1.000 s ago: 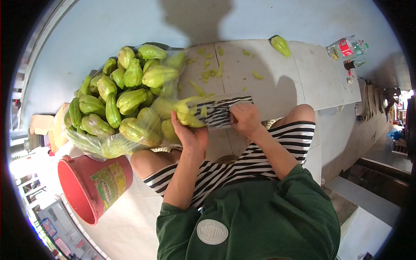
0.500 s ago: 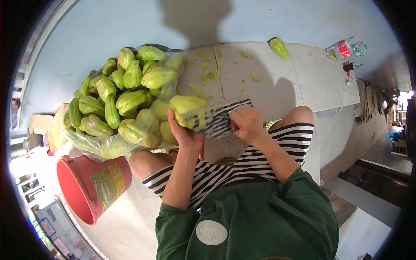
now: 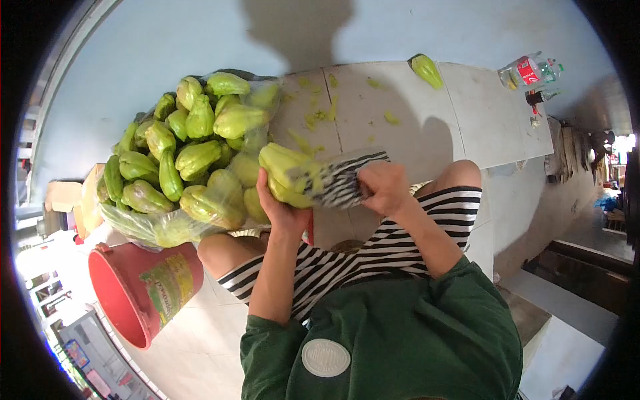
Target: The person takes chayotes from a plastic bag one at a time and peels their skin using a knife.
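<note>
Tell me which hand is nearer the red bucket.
Left. The left hand, cupping a pale green fruit, is right of the red bucket and farther forward; the right hand, gripping a blurred tool, is farther right.

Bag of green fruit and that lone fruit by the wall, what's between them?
In the head view, scattered green scraps lie between them on the pale tiles.

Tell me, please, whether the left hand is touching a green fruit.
Touching: the head view shows the left hand cupped directly against the green fruit.
</note>
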{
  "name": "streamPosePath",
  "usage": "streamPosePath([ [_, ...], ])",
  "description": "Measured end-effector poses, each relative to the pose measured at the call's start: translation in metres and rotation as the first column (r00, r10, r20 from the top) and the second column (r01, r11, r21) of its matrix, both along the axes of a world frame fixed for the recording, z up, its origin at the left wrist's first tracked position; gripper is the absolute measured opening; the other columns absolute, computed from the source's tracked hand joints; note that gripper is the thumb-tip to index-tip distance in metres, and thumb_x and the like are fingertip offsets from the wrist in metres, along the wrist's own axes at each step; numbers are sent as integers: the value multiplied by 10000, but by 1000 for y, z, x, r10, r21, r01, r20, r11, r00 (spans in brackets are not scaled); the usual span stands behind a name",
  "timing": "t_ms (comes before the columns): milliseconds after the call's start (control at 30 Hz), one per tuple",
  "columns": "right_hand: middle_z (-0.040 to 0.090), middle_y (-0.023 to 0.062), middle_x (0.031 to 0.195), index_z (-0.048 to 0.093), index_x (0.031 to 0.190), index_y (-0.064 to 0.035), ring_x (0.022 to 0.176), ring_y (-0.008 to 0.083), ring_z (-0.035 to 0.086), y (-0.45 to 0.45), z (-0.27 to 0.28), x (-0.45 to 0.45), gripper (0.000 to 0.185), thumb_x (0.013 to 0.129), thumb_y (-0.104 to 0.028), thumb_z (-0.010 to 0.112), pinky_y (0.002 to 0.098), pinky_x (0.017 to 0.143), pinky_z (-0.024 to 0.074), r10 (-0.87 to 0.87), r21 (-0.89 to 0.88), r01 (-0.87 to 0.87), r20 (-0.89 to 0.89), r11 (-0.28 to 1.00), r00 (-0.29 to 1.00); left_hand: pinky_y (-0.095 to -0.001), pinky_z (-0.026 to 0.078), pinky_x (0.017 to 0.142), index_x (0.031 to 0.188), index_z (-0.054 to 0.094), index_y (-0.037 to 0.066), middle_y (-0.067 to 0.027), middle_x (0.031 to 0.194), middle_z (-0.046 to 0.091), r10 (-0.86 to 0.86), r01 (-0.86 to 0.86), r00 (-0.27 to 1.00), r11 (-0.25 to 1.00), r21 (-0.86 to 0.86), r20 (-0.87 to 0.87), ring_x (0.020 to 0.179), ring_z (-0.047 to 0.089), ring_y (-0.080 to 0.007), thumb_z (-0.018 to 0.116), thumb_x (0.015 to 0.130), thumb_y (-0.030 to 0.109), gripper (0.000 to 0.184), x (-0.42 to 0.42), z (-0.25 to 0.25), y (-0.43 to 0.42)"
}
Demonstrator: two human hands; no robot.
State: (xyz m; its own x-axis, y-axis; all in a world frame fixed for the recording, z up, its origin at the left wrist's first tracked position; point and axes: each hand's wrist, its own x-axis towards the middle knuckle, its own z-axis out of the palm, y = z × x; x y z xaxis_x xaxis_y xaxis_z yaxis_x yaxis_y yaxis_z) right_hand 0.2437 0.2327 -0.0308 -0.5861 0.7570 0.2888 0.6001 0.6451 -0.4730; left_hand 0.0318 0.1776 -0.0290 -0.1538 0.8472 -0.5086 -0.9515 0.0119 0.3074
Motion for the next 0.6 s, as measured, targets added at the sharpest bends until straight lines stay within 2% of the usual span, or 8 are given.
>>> streamPosePath([
  [67, 555, 14, 625, 531, 680, -121, 582, 206, 591, -9, 22, -16, 167, 608, -167, 674, 326, 550, 429, 182, 165, -168, -72, 972, 981, -433, 470, 963, 1268, 542, 97, -97, 1202, 608, -31, 29, 999, 998, 52, 32, 1103, 582, -270, 523, 909, 525, 560, -9, -20, 2],
  [167, 496, 38, 587, 489, 642, -96, 532, 227, 530, -20, 21, -32, 218, 504, -165, 644, 330, 492, 408, 214, 233, -176, -154, 957, 965, -424, 508, 915, 1255, 544, 72, -115, 1154, 630, -58, 46, 994, 991, 122, 97, 1044, 615, -278, 544, 918, 483, 531, -14, -34, 1],
  [200, 502, 29, 593, 499, 645, -101, 529, 210, 529, -20, 21, -35, 200, 520, -168, 640, 320, 495, 406, 234, 255, -188, -160, 948, 959, -427, 506, 918, 1252, 547, 69, -118, 1152, 632, -44, 35, 995, 994, 103, 85, 1047, 616, -278, 542, 923, 472, 520, -12, -33, -1],
  [367, 497, 34, 599, 487, 647, -98, 544, 212, 539, -24, 22, -37, 203, 530, -162, 640, 325, 508, 404, 269, 232, -229, -158, 945, 950, -438, 500, 922, 1249, 551, 71, -109, 1163, 630, -12, 13, 1000, 997, 82, -11, 1063, 608, -276, 546, 923, 460, 508, -9, -38, -2],
  [433, 500, 40, 601, 483, 647, -93, 547, 222, 540, -17, 15, -33, 209, 533, -162, 645, 328, 513, 405, 272, 221, -237, -145, 946, 951, -443, 497, 928, 1258, 548, 74, -112, 1170, 630, -38, 33, 998, 995, 90, 55, 1066, 608, -276, 513, 926, 488, 532, -11, -37, -1],
  [500, 533, 45, 623, 524, 682, -121, 582, 235, 573, -1, -8, -21, 225, 555, -175, 701, 339, 539, 431, 187, 91, -181, -63, 979, 980, -449, 494, 933, 1267, 546, 77, -116, 1177, 629, -70, 59, 990, 994, 93, 120, 1068, 608, -276, 480, 929, 516, 558, -8, -28, -3],
  [567, 533, 52, 624, 519, 684, -122, 580, 246, 567, 8, -25, -4, 246, 534, -170, 708, 348, 537, 432, 84, 36, -82, -46, 996, 995, -443, 486, 937, 1272, 546, 90, -108, 1184, 618, 91, -93, 994, 995, -42, -63, 1081, 596, -277, 477, 927, 517, 554, -1, -5, 5],
  [600, 533, 58, 626, 514, 685, -123, 577, 256, 561, 14, -19, -5, 268, 513, -165, 715, 356, 534, 432, -15, -29, 14, -22, 999, 1000, -441, 477, 942, 1282, 540, 91, -108, 1177, 613, 70, -69, 996, 997, 20, -48, 1089, 589, -286, 474, 926, 519, 561, -4, -3, 5],
])
